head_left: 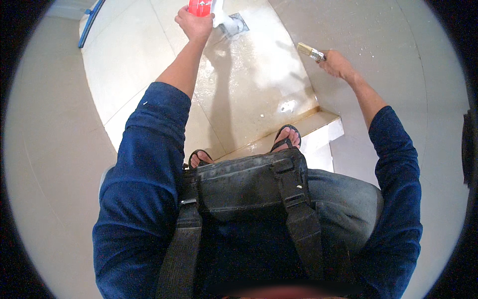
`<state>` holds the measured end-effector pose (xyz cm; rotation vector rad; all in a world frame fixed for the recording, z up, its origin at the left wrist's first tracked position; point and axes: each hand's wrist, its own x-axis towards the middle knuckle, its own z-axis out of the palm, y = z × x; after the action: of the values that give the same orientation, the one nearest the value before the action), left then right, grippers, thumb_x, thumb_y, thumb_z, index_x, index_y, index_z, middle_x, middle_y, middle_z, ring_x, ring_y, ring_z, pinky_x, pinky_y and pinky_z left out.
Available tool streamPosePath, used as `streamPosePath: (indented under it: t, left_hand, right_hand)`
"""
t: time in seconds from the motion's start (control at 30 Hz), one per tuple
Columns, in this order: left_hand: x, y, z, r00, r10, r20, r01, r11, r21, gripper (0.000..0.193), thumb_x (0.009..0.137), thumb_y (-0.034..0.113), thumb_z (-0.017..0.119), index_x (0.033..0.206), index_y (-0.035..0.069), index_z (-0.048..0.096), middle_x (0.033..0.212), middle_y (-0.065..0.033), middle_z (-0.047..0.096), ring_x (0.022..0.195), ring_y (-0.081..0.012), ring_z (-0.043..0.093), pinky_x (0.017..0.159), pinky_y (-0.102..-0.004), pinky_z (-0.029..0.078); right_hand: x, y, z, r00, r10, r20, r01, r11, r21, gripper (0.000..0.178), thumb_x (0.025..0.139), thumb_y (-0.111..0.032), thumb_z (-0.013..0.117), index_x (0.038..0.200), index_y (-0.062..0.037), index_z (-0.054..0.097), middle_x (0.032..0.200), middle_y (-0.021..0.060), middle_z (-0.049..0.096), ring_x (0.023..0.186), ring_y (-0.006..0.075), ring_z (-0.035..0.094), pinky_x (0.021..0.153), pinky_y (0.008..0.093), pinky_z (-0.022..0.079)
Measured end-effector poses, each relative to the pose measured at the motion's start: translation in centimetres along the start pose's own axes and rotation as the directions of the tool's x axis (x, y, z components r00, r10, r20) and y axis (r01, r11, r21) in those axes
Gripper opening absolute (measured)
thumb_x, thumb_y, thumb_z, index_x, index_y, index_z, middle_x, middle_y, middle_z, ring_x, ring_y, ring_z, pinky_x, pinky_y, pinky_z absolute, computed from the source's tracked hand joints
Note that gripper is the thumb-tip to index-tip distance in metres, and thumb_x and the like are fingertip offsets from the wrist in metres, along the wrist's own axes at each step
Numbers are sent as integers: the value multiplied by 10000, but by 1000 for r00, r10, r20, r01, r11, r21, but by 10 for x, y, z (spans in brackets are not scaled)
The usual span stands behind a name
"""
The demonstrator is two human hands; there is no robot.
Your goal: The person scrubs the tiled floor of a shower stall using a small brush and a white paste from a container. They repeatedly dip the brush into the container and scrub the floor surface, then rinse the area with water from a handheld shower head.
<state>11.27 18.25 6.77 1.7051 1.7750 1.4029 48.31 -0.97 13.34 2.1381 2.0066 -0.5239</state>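
Note:
My left hand (193, 24) is closed around a red and white container (200, 7) at the top of the view, partly cut off by the edge. Just right of it, a square floor drain (236, 24) is set in the tiles, with something whitish over part of it. On the right, my right hand (337, 65) grips a brush (310, 51) with pale bristles pointing left. The brush is near the wall, though I cannot tell whether it touches it.
Wet, glossy beige floor tiles (249, 89) lie between my arms. A low ledge (318, 122) runs past my sandalled feet (287, 137). Walls rise on both sides. A blue squeegee (90, 22) stands at the far left. A black bag (239, 184) hangs at my front.

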Motion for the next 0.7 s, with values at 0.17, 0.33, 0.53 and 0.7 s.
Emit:
streamPosePath:
  t: [0.17,0.33,0.53,0.7]
  left_hand:
    - [4,22,-10,973,226,-50,-227,973,-37,577,701,65,772,1203,20,491,1136,-183,512,1088,-353,493,941,-413,441]
    - [9,36,-20,938,341,-56,-345,932,-108,677,624,29,818,1203,19,468,1149,-204,478,1120,-392,458,989,-437,413]
    - [15,21,-28,888,430,-160,-449,887,-108,697,615,40,807,1225,4,472,1167,-220,490,1113,-390,484,980,-445,427]
    - [6,-42,-42,929,-296,223,354,887,-297,533,703,95,720,1196,-23,553,1103,-182,620,982,-303,617,849,-416,526]
  right_hand:
    - [3,4,1,1000,-24,4,24,1000,-6,243,875,-209,592,1021,-31,670,922,239,682,850,420,654,779,488,513]
    - [0,-12,-9,1000,10,3,-10,999,-32,209,878,-143,579,1032,-20,653,902,227,681,829,398,650,774,468,498]
    - [5,-6,-6,999,-39,11,39,999,-26,207,873,-146,594,1028,-19,647,913,230,675,841,399,647,763,473,493]
    - [14,-8,-1,996,-94,5,94,995,-43,199,843,-147,591,985,-27,663,903,228,681,844,404,658,765,482,509]
